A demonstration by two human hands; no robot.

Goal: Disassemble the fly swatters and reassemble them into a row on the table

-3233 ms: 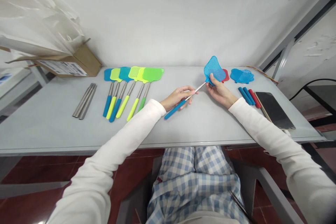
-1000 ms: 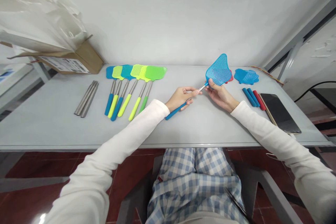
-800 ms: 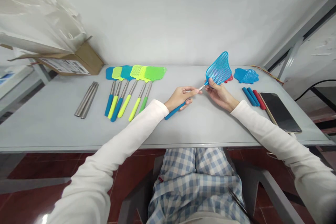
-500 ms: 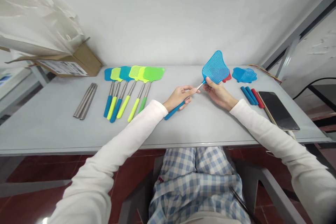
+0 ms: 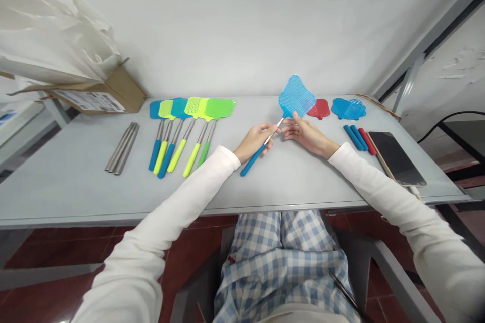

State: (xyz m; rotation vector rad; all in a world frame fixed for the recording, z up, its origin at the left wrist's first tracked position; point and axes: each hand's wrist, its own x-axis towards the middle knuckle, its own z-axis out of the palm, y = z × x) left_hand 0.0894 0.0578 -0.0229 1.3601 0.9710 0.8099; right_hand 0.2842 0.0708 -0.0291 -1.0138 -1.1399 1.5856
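Note:
A blue fly swatter (image 5: 297, 96) is held slanted over the table, its mesh head up and to the right. My left hand (image 5: 256, 140) is closed round its metal rod, just above the blue grip (image 5: 253, 160). Beside the base of the head is my right hand (image 5: 308, 136), its fingers stretched out and apart. Its thumb overlaps the lower edge of the mesh; whether it touches is hard to tell. Just behind lies a red swatter head (image 5: 320, 109). Blue swatter heads (image 5: 348, 108) lie farther right.
Several swatters (image 5: 194, 147) in blue, yellow and green lie in a row at left, by metal rods (image 5: 123, 149). Blue grips (image 5: 355, 137), a red grip (image 5: 367, 141) and a phone (image 5: 396, 158) are at right. A cardboard box (image 5: 123, 88) stands at back left.
The swatter has tipped more upright and its head has shifted left, uncovering more of the red head. My right hand has loosened, its fingers now spread.

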